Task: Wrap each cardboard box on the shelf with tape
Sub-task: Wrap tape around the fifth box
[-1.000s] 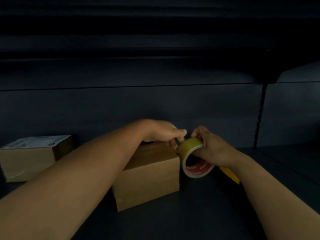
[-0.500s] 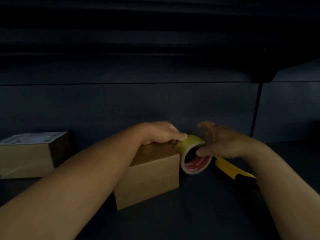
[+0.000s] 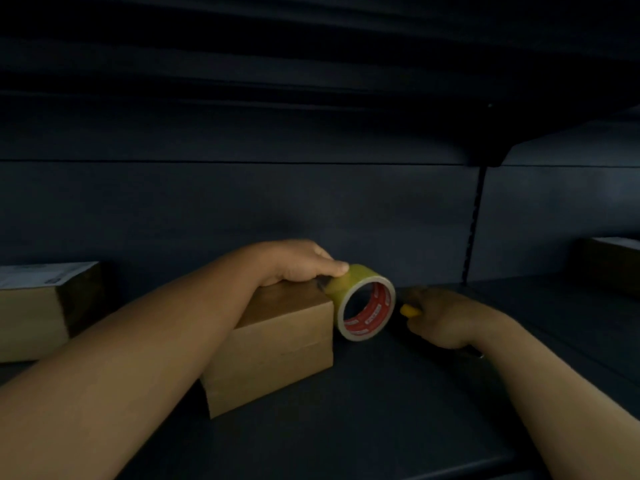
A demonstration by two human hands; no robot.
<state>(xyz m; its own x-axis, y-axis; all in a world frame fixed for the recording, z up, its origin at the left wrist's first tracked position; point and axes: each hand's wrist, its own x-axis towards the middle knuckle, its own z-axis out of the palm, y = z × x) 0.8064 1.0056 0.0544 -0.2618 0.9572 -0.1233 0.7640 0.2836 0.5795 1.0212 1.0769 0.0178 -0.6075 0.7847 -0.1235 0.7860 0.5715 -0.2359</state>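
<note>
A brown cardboard box (image 3: 277,348) stands on the dark shelf (image 3: 381,427) in the middle. My left hand (image 3: 301,265) lies on the box's far top edge, its fingertips pressing on the yellowish tape roll (image 3: 365,303). The roll stands on edge against the box's right side, its red-printed core facing me. To the right of the roll, my right hand (image 3: 446,317) is closed around a yellow-handled cutter (image 3: 408,310) low on the shelf; only the yellow tip shows.
A second cardboard box (image 3: 38,310) with a white label sits at the far left. Another box (image 3: 609,265) is at the right edge, beyond a slotted upright (image 3: 472,233). The shelf's back panel is close behind, and an upper shelf hangs overhead.
My right hand let go of the tape roll, moved right and down, and closed on the yellow cutter. My left hand stayed on the box and now steadies the roll.
</note>
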